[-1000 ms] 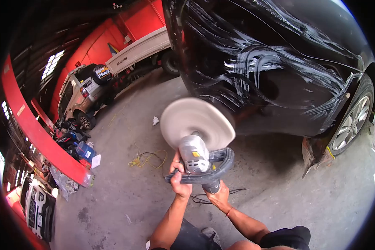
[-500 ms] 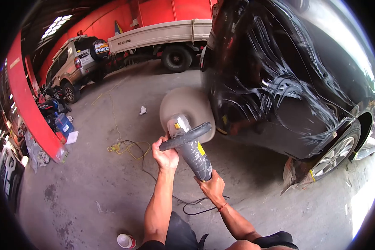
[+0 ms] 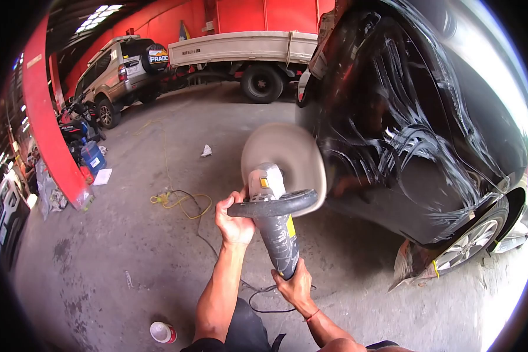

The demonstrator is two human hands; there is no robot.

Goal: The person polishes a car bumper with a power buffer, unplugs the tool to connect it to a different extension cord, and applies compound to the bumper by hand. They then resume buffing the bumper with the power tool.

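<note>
A grey power polisher (image 3: 277, 237) is held between both hands, its pale round pad (image 3: 287, 149) blurred and facing the car. My left hand (image 3: 234, 220) grips the black loop handle near the tool's head. Around the rear end of the body, close to the cord, my right hand (image 3: 293, 286) is closed. Just right of the pad stands a black car (image 3: 387, 202), its side panel smeared with white streaks of compound. The pad's right edge overlaps the panel's edge in this view.
Yellow and black cord (image 3: 185, 202) lies on the concrete floor. A white tub (image 3: 162, 332) stands by my left leg. Masking sheet (image 3: 408, 265) hangs at the car's wheel (image 3: 472, 240). A red post (image 3: 56, 117), a flatbed truck (image 3: 240, 50) and a parked SUV (image 3: 114, 76) are behind.
The polisher and both hands have shifted slightly right and lower in view, the pad now blurred from spinning. The view has turned a little, moving the background rightward.
</note>
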